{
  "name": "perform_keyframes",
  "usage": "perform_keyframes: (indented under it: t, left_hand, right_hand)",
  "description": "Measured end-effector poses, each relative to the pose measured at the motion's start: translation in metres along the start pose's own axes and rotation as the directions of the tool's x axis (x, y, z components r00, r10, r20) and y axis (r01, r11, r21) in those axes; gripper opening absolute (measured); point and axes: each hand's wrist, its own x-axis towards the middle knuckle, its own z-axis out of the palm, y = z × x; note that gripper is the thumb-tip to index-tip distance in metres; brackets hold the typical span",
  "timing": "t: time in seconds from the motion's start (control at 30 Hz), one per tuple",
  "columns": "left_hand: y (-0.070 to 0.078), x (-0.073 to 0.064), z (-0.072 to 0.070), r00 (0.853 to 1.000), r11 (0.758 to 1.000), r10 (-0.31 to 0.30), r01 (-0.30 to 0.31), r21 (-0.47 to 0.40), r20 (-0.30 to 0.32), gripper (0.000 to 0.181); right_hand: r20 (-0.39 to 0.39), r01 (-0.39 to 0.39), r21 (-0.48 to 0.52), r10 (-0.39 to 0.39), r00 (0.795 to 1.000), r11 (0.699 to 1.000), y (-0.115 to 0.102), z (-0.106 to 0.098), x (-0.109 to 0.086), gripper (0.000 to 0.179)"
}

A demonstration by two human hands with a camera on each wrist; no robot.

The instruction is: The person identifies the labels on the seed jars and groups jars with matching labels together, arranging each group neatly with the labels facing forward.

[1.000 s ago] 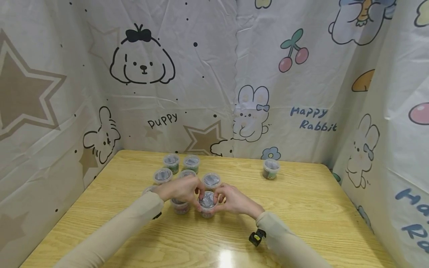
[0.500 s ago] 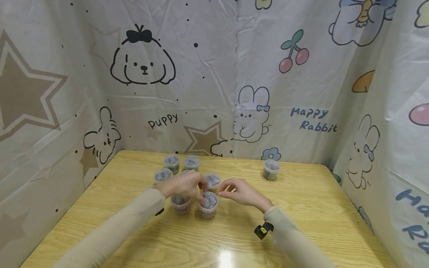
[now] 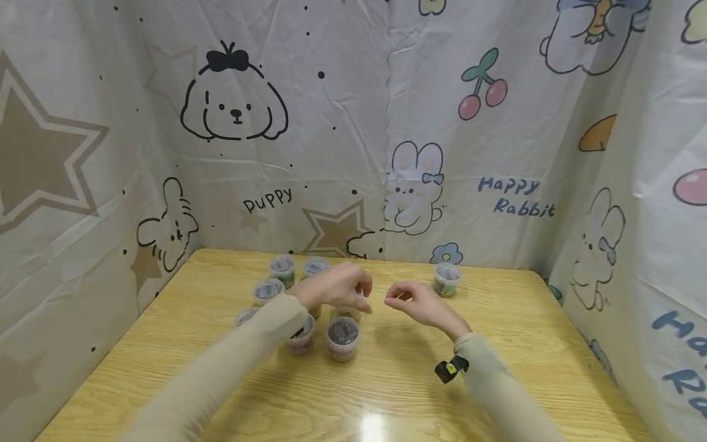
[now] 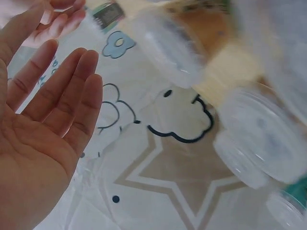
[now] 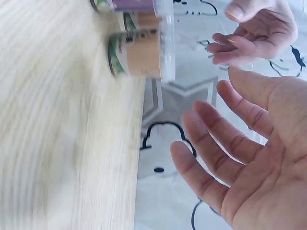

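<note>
My left hand (image 3: 338,287), fingers loosely bent, hovers over a cluster of small clear-lidded plastic tubs and hides part of some. Its bare palm (image 4: 43,153) shows in the left wrist view, beside blurred tub lids (image 4: 168,45). To its right my right hand (image 3: 422,305) hangs above the table with its fingers relaxed and nothing in them; its palm (image 5: 268,177) faces the left hand. The nearest tub (image 3: 343,339) stands upright in front of both hands. An orange-sided tub (image 5: 144,52) and a purple one (image 5: 134,5) appear in the right wrist view.
One tub (image 3: 447,279) stands apart at the back right of the wooden table (image 3: 497,344). More tubs (image 3: 282,268) (image 3: 268,290) stand at the back left. A printed cloth (image 3: 342,153) encloses the table's back and sides.
Both hands have let go of the nearest tub, the right one first. They have moved up and to the right, away from it. That tub stays on the table.
</note>
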Motion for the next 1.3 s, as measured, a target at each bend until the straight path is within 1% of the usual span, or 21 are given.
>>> perform_keyframes:
  t: [0.1,0.2,0.27,0.4,0.53,0.63,0.7,0.77,0.83,0.9,1.0,1.07,1.17,1.3]
  left_hand:
    - [0.007,0.016,-0.002,1.0,1.0,0.013,-0.013,0.013,-0.018,0.025]
    - [0.012,0.029,-0.002,1.0,1.0,0.013,-0.013,0.012,-0.021,0.023]
    - [0.014,0.035,0.0,1.0,1.0,0.007,-0.007,0.002,-0.022,0.022]
    - [0.015,0.047,0.007,1.0,1.0,0.015,-0.015,0.0,-0.017,0.022]
    - [0.019,0.057,0.014,1.0,1.0,0.013,-0.012,0.007,-0.014,0.022]
    - [0.023,0.066,0.016,0.999,1.0,0.001,-0.001,0.013,-0.037,0.023]
    - [0.025,0.073,0.017,0.998,1.0,-0.01,0.011,0.01,-0.067,0.023]
    - [0.027,0.08,0.019,0.995,1.0,-0.027,0.028,0.001,-0.098,0.024]
    - [0.029,0.087,0.022,0.991,0.998,-0.058,0.057,-0.014,-0.116,0.025]
    - [0.031,0.094,0.028,0.989,0.996,-0.085,0.083,-0.02,-0.121,0.025]
    - [0.034,0.102,0.037,0.986,0.992,-0.122,0.121,-0.017,-0.113,0.023]
    - [0.037,0.106,0.043,0.983,0.99,-0.141,0.141,-0.013,-0.12,0.021]
    - [0.041,0.113,0.051,0.972,0.984,-0.18,0.178,-0.025,-0.152,0.017]
    - [0.044,0.119,0.058,0.954,0.973,-0.228,0.227,-0.027,-0.196,0.013]
  right_hand:
    - [-0.036,-0.026,-0.008,0.026,0.999,1.0,0.006,-0.008,-0.002,0.011]
    - [-0.056,-0.036,-0.014,0.036,0.998,0.999,0.012,-0.014,-0.004,0.011]
    - [-0.069,-0.037,-0.017,0.035,0.997,0.999,0.017,-0.017,-0.006,0.01]
    - [-0.085,-0.04,-0.013,0.039,0.996,0.999,0.025,-0.023,-0.008,0.012]
    - [-0.104,-0.073,-0.024,0.07,0.992,0.997,0.031,-0.028,-0.011,0.015]
    - [-0.125,-0.093,-0.033,0.088,0.988,0.995,0.036,-0.032,-0.012,0.017]
    - [-0.147,-0.111,-0.041,0.104,0.984,0.993,0.04,-0.034,-0.012,0.018]
    - [-0.167,-0.118,-0.055,0.108,0.98,0.991,0.043,-0.037,-0.013,0.019]
    - [-0.181,-0.125,-0.069,0.11,0.977,0.99,0.046,-0.039,-0.013,0.019]
    - [-0.196,-0.136,-0.076,0.119,0.973,0.988,0.049,-0.042,-0.015,0.019]
    - [-0.217,-0.151,-0.088,0.129,0.968,0.985,0.053,-0.045,-0.017,0.017]
    - [-0.231,-0.167,-0.092,0.142,0.963,0.982,0.056,-0.046,-0.019,0.017]
    - [-0.255,-0.208,-0.098,0.177,0.951,0.973,0.061,-0.049,-0.019,0.02]
    - [-0.284,-0.28,-0.094,0.244,0.927,0.955,0.07,-0.055,-0.019,0.025]
